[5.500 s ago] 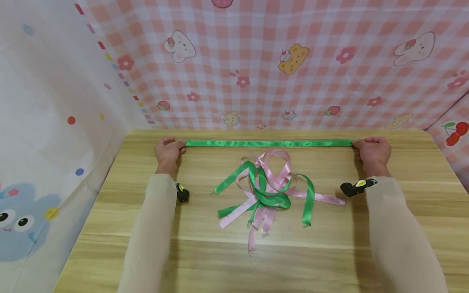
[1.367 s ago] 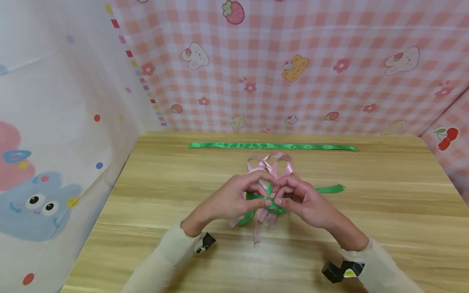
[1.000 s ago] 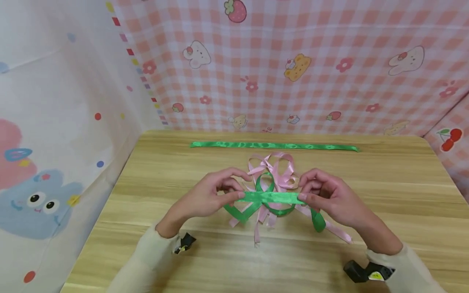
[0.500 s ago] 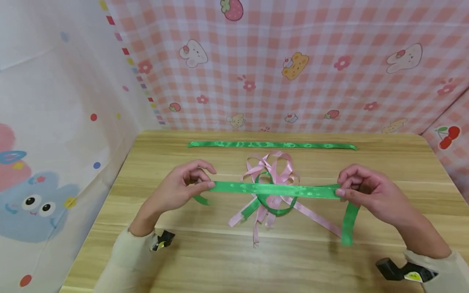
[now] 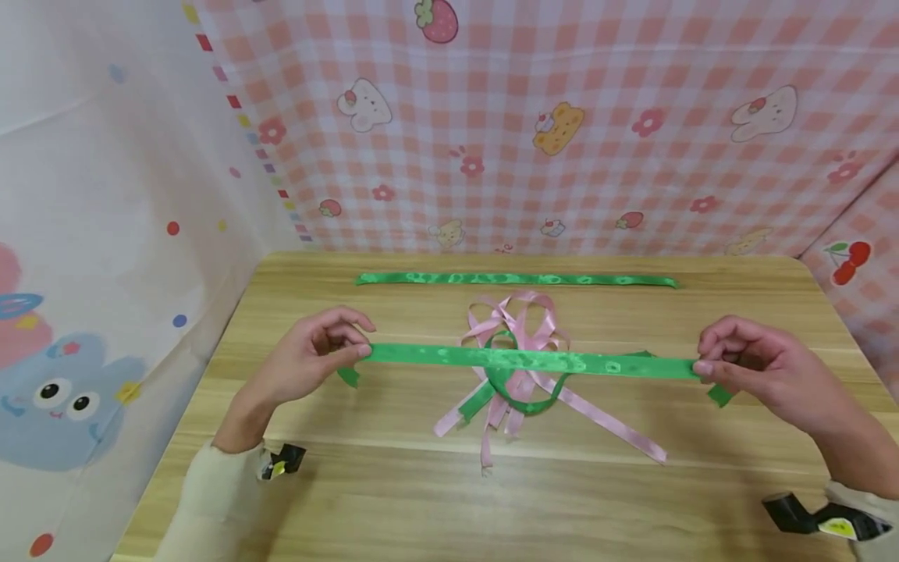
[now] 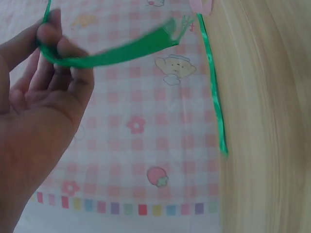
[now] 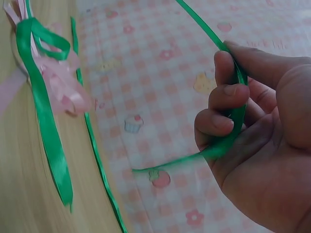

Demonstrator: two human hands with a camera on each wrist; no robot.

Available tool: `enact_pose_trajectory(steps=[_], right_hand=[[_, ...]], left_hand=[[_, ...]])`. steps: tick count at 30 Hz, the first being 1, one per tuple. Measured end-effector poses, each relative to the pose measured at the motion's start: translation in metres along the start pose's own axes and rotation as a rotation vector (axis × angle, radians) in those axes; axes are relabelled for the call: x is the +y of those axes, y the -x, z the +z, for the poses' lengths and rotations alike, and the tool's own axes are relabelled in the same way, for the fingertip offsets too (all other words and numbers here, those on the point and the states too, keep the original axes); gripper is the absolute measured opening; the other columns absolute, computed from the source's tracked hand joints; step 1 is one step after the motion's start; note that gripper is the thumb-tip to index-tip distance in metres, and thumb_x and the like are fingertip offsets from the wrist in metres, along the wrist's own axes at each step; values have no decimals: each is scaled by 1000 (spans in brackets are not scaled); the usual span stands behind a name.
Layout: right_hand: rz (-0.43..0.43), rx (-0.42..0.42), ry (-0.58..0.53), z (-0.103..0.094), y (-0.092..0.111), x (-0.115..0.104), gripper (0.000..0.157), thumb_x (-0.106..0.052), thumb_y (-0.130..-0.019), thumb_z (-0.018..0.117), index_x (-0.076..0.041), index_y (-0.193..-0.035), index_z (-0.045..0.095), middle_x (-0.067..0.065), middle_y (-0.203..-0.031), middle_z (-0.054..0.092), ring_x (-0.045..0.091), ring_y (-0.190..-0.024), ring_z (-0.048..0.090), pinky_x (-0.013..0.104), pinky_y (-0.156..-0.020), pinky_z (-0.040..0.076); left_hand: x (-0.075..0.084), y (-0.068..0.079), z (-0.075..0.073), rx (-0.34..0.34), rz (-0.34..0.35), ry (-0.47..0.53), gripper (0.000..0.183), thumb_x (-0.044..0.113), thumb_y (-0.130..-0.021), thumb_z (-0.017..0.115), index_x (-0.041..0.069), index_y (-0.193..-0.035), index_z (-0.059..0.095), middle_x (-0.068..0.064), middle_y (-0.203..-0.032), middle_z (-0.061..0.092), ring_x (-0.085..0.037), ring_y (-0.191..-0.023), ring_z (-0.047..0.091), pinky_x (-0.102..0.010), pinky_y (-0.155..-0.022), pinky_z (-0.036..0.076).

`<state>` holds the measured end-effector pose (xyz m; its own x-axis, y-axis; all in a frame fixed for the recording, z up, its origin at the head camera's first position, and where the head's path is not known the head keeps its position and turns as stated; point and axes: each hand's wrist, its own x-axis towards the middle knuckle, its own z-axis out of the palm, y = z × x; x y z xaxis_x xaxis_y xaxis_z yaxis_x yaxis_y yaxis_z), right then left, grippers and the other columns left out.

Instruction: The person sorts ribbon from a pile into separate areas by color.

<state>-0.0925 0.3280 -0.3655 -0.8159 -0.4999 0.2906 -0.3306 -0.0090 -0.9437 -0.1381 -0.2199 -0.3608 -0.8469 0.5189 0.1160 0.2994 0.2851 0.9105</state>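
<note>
A green satin ribbon (image 5: 435,355) is stretched level above the table between both hands. My left hand (image 5: 309,355) pinches it near one end between thumb and fingers. The loose tail (image 6: 131,51) past that hand has a frayed tip. On the other side my right hand (image 5: 758,367) pinches the ribbon, and a short tail hangs beyond its fingers. Below the taut ribbon lies a tangled heap of pink ribbons (image 5: 611,425) with a looped green ribbon (image 5: 530,406) among them. Farther back, another green ribbon (image 5: 449,278) lies straight across the table.
The wooden table (image 5: 421,499) ends at a pink checked cloth backdrop (image 5: 421,101). A white printed sheet (image 5: 105,257) hangs along the left. Black wrist cameras (image 5: 825,521) sit at both cuffs.
Earlier both hands laid one green ribbon straight at the back, then came together over the heap. Since then they have drawn apart, pulling a second green ribbon taut between them.
</note>
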Motion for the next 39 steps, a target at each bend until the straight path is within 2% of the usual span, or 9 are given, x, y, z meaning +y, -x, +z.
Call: enact_pose_trajectory(steps=[4,8,12,16,21,28,31,35,39], right_hand=[[25,26,-2,-9,6,2,35,30,-89,42,4,-107,55,6,-87,67,17,-72,63,29,-57,50],[16,41,-9,-15,12,6,37,32,-87,42,4,-108,55,7,-86,67,17,-71,62,30,-57,48],[8,43,0,-23,19,11,40,34,-84,42,4,-107,55,5,-85,65,18,-68,55,32,-55,40],[27,27,0,-34,24,17,39,34,-85,40,4,-107,54,3,-81,61,19,-67,46,33,-57,31],[59,0,-9,-48,31,24,39,32,-89,38,2,-109,53,3,-79,58,20,-66,42,34,-58,29],[140,-4,70,-58,37,26,34,27,-92,39,0,-110,52,4,-77,59,22,-64,42,35,-56,32],[177,-40,93,-63,39,26,33,26,-93,39,1,-112,50,6,-81,61,22,-64,43,35,-56,33],[198,-72,81,-69,41,30,34,25,-94,37,1,-114,49,6,-83,61,23,-66,43,37,-56,34],[188,-35,14,-72,42,40,33,24,-96,35,0,-114,49,5,-84,59,22,-69,45,37,-60,33]], left_hand=[[-7,1,-6,-49,38,37,23,-5,-95,60,-3,-118,57,-4,-93,71,-13,-78,66,-29,-65,55],[-11,2,-10,-11,-14,8,23,0,-93,66,1,-115,59,-1,-88,72,-13,-75,63,-27,-66,50],[-16,5,-17,31,-70,-2,22,3,-93,67,4,-113,59,1,-86,71,-13,-75,60,-27,-66,46],[-22,8,-25,-6,-59,67,24,0,-95,63,5,-118,59,1,-92,71,-11,-81,65,-25,-69,50],[-29,10,-31,-60,-59,173,28,-4,-95,60,6,-121,58,0,-99,69,-10,-89,67,-23,-81,55],[-35,12,-36,49,-164,99,22,6,-94,66,8,-115,60,4,-91,71,-13,-85,68,-25,-81,55],[-37,13,-40,66,-160,111,22,5,-95,65,7,-117,59,4,-91,70,-12,-84,67,-25,-80,55],[-41,14,-43,55,-126,164,24,2,-97,60,5,-121,58,4,-94,70,-11,-83,65,-25,-81,55],[-48,13,-43,89,-166,170,23,3,-97,62,8,-119,59,5,-93,70,-11,-82,66,-25,-81,55]])
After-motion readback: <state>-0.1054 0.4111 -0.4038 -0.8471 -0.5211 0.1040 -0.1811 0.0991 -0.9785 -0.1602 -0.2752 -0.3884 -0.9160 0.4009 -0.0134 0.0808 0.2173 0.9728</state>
